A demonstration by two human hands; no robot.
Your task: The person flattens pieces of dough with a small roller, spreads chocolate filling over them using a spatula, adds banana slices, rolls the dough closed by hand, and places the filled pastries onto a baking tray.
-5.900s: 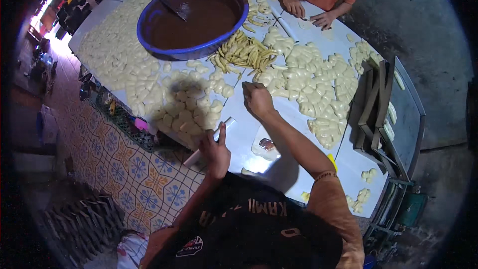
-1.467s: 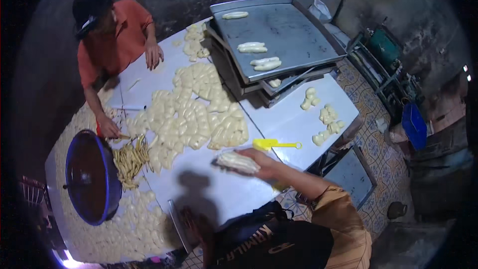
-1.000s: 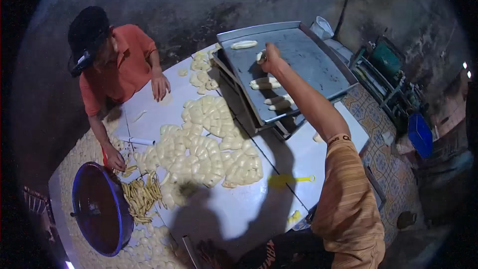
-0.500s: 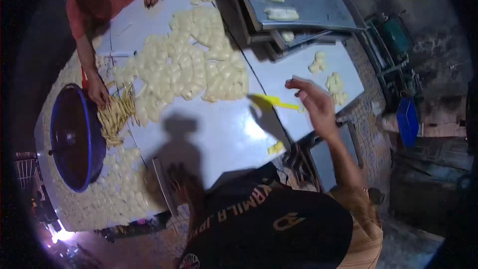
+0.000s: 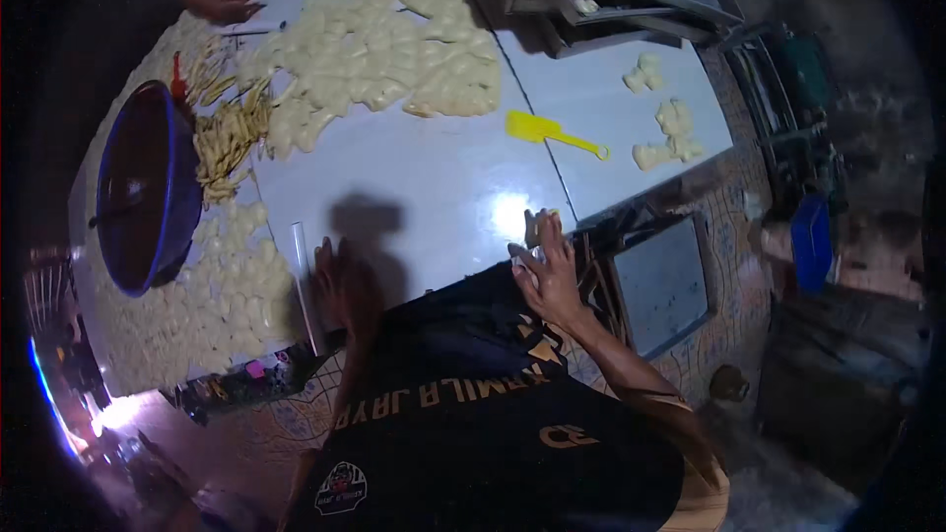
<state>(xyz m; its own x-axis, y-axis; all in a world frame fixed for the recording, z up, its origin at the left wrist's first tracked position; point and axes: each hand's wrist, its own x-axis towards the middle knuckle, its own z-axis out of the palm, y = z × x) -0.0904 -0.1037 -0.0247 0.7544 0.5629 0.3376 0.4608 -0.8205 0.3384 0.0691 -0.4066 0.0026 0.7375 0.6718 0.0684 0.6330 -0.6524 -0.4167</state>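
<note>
My right hand (image 5: 552,281) is at the table's near edge, fingers stretched out and apart. Its fingertips lie over a small soft yellow lump (image 5: 555,216), mostly covered by them. My left hand (image 5: 343,284), dark in shadow, rests at the near edge with fingers extended and nothing visible in it. Just left of it a pale flat strip (image 5: 306,291) lies across the edge. Beyond my right hand lies a yellow plastic scraper (image 5: 535,127) with a thin handle. Flattened pale dough pieces (image 5: 345,64) cover the far middle of the white table (image 5: 424,187).
A dark basin with a blue rim (image 5: 182,192) stands at the left beside a pile of brownish strips (image 5: 232,138). Stacked metal trays (image 5: 631,5) and dough rolls (image 5: 675,128) are at the right. A co-worker's hand (image 5: 225,2) is at the far left.
My right hand came down from above the scraper to the yellow lump at the near edge. The co-worker's hand left the brownish strips and moved back. The view has shifted.
</note>
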